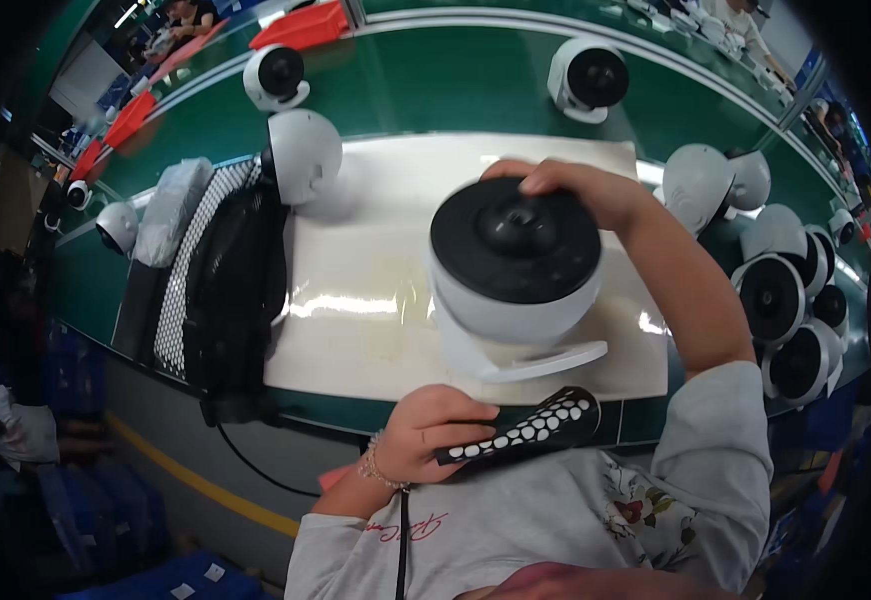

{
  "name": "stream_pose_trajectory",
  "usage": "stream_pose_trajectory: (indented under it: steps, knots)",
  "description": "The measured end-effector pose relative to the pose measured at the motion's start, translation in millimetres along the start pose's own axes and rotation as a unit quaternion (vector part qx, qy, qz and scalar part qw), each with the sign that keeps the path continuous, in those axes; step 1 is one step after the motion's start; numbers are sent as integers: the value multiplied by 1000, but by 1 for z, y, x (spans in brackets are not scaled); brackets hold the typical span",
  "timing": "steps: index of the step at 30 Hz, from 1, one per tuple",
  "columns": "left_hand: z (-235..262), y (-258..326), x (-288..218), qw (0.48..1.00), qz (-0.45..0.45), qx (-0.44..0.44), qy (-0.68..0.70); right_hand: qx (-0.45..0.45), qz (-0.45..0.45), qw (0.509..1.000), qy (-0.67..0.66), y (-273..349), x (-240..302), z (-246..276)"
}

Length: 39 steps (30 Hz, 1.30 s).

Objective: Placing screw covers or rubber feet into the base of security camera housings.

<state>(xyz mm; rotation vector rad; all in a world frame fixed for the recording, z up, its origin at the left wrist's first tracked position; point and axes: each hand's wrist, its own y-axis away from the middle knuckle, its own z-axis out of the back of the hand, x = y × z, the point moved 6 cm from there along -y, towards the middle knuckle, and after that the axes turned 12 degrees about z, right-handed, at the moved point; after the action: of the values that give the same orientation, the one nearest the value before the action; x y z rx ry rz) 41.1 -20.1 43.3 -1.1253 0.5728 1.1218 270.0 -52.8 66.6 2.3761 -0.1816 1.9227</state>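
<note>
A large white security camera (516,310) with a round black face and a central lens stands on its curved white foot on the pale mat (356,270) in front of me. My right hand (576,190) grips its far upper edge, the thumb on the black face near the lens and the fingers partly hidden behind. Close to my body, below the mat's near edge, my left hand (434,432) is closed on a curled black sheet of white round dots (531,432). That sheet is apart from the camera.
Left of the mat lie a black bag-like bundle (241,280), a white-dotted black sheet (178,310) and a clear plastic packet (174,210). A white camera (306,155) rests by the bundle. Others (588,78) stand at the back, with several clustered right (796,360). Red trays (301,25) sit beyond.
</note>
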Motion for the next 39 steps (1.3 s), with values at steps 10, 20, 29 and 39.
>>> stream_pose_trajectory:
  steps: [10,20,29,39]
  knots:
    - [7,4,9,998,41,-36,26,-146,206,942,222,52,3,-15]
    - [9,16,10,988,110,-100,38,-127,187,854,468,100,16,-66]
    - [12,22,2,976,97,-182,66,-179,355,801,448,127,33,-63]
    - [7,5,-9,945,111,-199,235,-56,369,838,397,129,15,-116]
